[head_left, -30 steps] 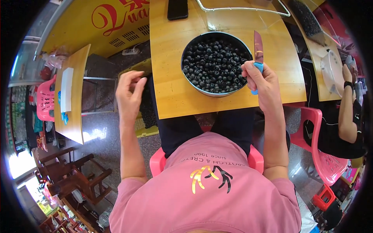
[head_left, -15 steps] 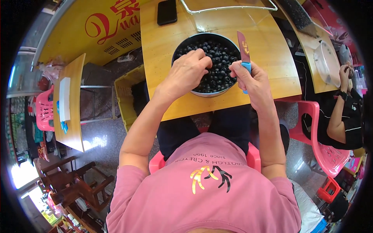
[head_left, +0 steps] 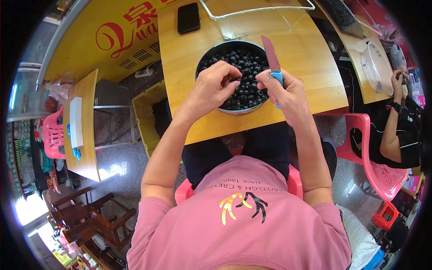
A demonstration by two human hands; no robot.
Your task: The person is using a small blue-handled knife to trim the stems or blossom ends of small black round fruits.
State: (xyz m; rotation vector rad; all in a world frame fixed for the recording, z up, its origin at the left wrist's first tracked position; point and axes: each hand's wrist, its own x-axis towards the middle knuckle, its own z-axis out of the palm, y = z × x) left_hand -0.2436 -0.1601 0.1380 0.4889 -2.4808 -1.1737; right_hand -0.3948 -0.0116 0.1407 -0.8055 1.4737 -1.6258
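A round metal bowl [head_left: 234,112] full of small dark round fruits [head_left: 245,95] stands at the near edge of the wooden table. Over its left side is my left hand [head_left: 212,87], thumb and fingers curled toward each other; anything between the fingertips is too small to make out. My right hand [head_left: 288,94], at the bowl's right rim, grips a knife [head_left: 271,55] by its blue handle. The knife's reddish-brown blade points up and away from me. My right thumb and forefinger are bent toward the fruits, and I cannot tell whether they pinch one.
A black phone [head_left: 188,18] lies at the table's far left, beside a clear white-rimmed tray [head_left: 256,22]. Under the table's left edge is a yellow crate [head_left: 148,99]. At right, a person in black [head_left: 398,130] sits by a pink chair [head_left: 378,175] and another table with a clear tub [head_left: 375,67].
My left hand has drawn back a little toward me and rolled so that its thumb shows. The knife blade leans further left. The whole view has shifted slightly.
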